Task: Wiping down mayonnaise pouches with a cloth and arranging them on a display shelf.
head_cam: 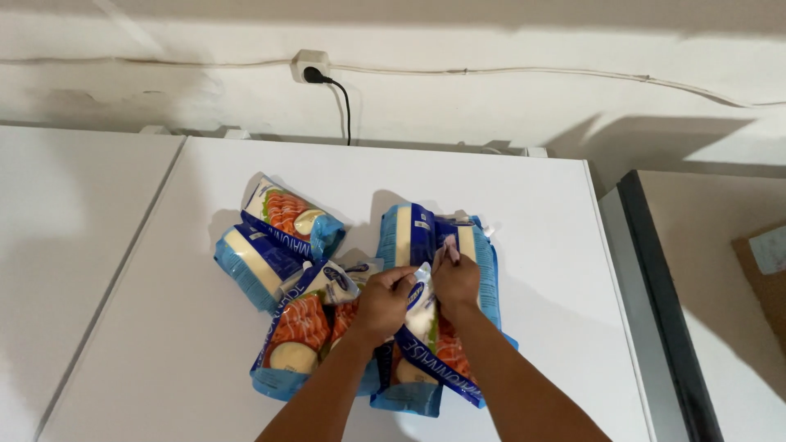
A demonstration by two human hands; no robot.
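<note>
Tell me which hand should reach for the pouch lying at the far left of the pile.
Left, probably. The left hand sits on that side, nearer the far-left pouch; the right hand would have to cross over it. Both hands now grip the upright pouch.

Bright, even light from above-front. Soft shadows fall behind the pouches [344,286] and across the wall [491,106] at right. Mild glare on the white tabletop [532,205]. Focus slightly soft, hands faintly blurred, edges bowed.
</note>
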